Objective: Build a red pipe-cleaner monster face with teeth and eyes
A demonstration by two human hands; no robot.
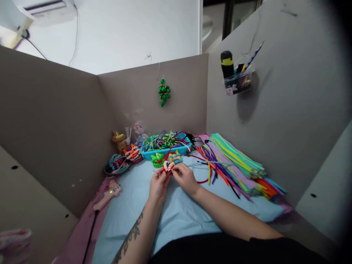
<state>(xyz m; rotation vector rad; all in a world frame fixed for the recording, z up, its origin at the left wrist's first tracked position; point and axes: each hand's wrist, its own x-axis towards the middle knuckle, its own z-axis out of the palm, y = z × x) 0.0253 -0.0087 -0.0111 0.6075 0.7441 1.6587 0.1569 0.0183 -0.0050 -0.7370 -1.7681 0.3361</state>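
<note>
Between my two hands is a small pipe-cleaner piece (168, 166), cream-coloured with red and a bit of blue, coiled into a rounded shape. My left hand (160, 180) pinches its left side between thumb and fingers. On its right side my right hand (184, 178) grips it with closed fingertips. Just beyond the piece sit a green pipe-cleaner figure (157, 160) with a face and a blue and yellow pipe-cleaner figure (176, 157). A red strand (202, 181) lies on the cloth right of my right hand.
A blue basket (154, 153) holds tangled stems at the back. Bundled pipe cleaners (233, 157) lie right. A pink glue gun (108, 196) and a dark bowl (117, 170) stand left. A green ornament (164, 93) hangs on the back panel, a clear box (238, 83) on the right one.
</note>
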